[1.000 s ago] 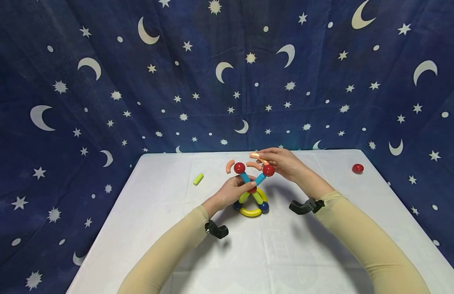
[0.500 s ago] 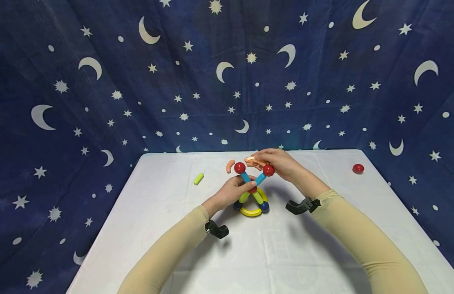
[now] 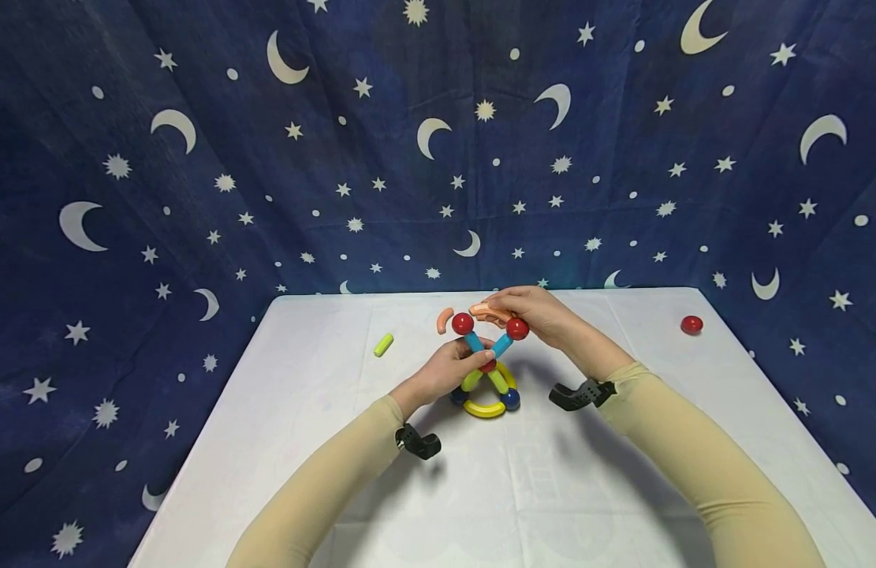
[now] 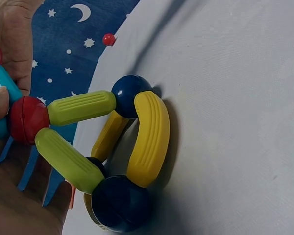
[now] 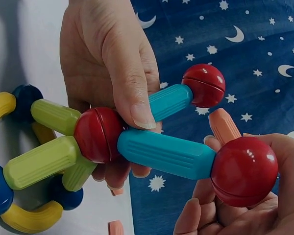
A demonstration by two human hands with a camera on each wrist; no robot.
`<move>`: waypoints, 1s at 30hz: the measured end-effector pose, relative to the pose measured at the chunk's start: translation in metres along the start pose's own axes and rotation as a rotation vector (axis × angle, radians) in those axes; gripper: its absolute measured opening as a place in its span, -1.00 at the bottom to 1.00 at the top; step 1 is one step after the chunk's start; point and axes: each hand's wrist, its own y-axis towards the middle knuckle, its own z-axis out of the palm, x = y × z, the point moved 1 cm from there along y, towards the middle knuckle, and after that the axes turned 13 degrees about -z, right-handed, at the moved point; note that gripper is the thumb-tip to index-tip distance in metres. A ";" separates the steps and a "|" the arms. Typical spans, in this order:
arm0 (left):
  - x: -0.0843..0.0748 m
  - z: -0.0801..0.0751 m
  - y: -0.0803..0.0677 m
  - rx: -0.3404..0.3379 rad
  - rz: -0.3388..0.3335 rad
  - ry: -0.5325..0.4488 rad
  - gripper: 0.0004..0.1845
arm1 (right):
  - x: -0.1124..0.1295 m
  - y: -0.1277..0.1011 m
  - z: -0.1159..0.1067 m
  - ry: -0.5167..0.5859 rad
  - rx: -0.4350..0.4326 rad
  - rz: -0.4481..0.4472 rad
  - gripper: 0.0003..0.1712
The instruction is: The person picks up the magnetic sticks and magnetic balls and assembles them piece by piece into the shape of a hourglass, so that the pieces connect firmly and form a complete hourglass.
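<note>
A magnetic stick-and-ball model stands on the table. Its base joins yellow curved rods (image 4: 152,139) and dark blue balls (image 4: 121,203); green rods (image 5: 41,161) rise to a middle red ball (image 5: 99,134). From there two blue rods (image 5: 166,152) spread up to a left red ball (image 3: 462,323) and a right red ball (image 3: 517,328). My left hand (image 3: 448,369) grips the model around the middle ball and blue rods, thumb in front. With my right hand (image 3: 544,315) I hold an orange curved rod (image 5: 224,125) at the right red ball; their contact is partly hidden.
One orange curved rod (image 3: 445,320) lies behind the model, and another is mostly hidden under the held one. A green rod (image 3: 384,345) lies to the left. Far right on the white table (image 3: 608,489) sits a red ball (image 3: 691,325). A starry cloth (image 3: 381,142) hangs behind.
My right hand has shifted slightly left and tilted the orange curved rod, whose free end has swung left and down toward the left red ball. The left hand and model have stayed put.
</note>
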 end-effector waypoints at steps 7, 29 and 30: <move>-0.001 -0.002 0.000 0.014 -0.011 0.019 -0.61 | 0.002 -0.001 0.001 -0.013 0.029 -0.015 -0.51; -0.005 -0.006 0.003 0.035 -0.103 0.042 -0.57 | -0.007 0.011 -0.004 0.105 0.058 0.090 -0.45; -0.005 -0.006 0.002 0.031 -0.101 0.048 -0.56 | -0.007 0.011 -0.004 0.109 0.058 0.094 -0.44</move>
